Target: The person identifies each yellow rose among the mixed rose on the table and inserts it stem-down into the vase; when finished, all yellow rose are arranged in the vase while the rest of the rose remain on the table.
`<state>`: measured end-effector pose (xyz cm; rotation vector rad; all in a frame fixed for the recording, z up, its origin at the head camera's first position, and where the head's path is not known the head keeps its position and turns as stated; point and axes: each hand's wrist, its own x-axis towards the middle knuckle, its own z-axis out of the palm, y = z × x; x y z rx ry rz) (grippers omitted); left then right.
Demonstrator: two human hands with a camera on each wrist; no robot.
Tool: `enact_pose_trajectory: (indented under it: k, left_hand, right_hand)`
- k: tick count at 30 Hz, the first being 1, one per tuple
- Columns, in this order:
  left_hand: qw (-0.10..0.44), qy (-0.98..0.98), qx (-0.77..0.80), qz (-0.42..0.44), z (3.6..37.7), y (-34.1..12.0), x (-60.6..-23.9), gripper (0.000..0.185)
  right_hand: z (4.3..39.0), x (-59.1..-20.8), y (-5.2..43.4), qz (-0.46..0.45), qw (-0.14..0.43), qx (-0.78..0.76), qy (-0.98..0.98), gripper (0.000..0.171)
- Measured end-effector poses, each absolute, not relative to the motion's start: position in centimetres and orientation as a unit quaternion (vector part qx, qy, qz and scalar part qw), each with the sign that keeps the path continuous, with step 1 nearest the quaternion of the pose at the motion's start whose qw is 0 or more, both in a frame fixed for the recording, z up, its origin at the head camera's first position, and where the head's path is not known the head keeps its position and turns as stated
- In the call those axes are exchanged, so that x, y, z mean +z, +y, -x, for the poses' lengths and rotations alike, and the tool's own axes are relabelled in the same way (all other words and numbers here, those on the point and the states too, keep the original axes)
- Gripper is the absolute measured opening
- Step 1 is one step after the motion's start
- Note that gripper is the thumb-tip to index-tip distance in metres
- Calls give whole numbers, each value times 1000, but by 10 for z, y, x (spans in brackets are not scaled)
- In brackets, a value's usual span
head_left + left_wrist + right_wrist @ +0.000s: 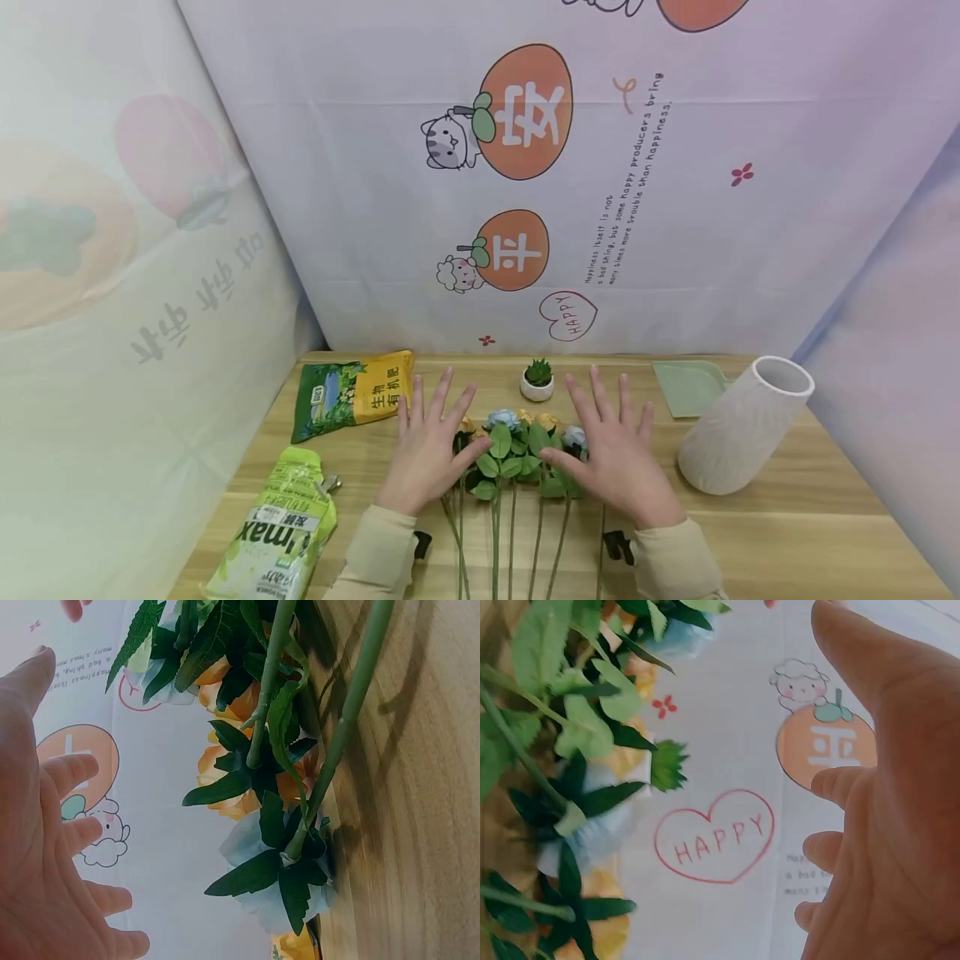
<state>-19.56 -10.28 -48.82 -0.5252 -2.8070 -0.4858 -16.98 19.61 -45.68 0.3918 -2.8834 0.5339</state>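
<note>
Several artificial flowers lie side by side on the wooden table [375, 475], their green stems [495, 542] running toward me. Among the heads are a blue flower [503, 419] and an orange-yellow flower [550, 422], set about with green leaves [517, 465]. Over the left of the bunch my left hand [427, 454] is spread with straight fingers, holding nothing. My right hand [618, 458] is spread likewise over the right side. Both wrist views show a gap between palm and blooms, such as the pale blue flower [277, 877] and the yellow flower [600, 915].
A white textured vase [731, 437] is at the right, near a flat pale green piece [686, 387]. Behind the flowers sits a small potted succulent [537, 382]. At left lie a green-and-yellow bag [352, 393] and a lime-green pouch [273, 525]. Printed cloth [360, 208] hangs behind.
</note>
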Motion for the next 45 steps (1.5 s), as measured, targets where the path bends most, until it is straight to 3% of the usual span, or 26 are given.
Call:
enact_pose_trajectory:
  k: [8, 14, 20, 25, 36, 41, 45]
  left_hand:
    - [114, -963, -163, 180, 195, -102, -487, 84]
    - [112, -964, -159, 180, 195, -101, -489, 85]
    - [110, -964, -158, 181, 195, -101, -490, 85]
    - [107, -963, -164, 183, 195, -101, -488, 85]
    - [113, -960, -176, 188, 194, -102, -491, 84]
    - [110, -961, -171, 187, 195, -102, -491, 83]
    - [113, -960, -174, 190, 195, -102, -490, 83]
  right_hand:
    - [158, -423, 225, -106, 119, 218, -963, 115]
    - [154, -407, 258, -120, 235, 237, -935, 118]
    - [142, -391, 284, -95, 324, 321, -885, 96]
    - [129, -381, 298, -13, 325, 431, -842, 80]
    - [115, -374, 336, 116, 332, 545, -761, 72]
    - [113, -379, 356, 157, 360, 554, -735, 76]
    - [118, -386, 365, 178, 309, 569, -741, 91]
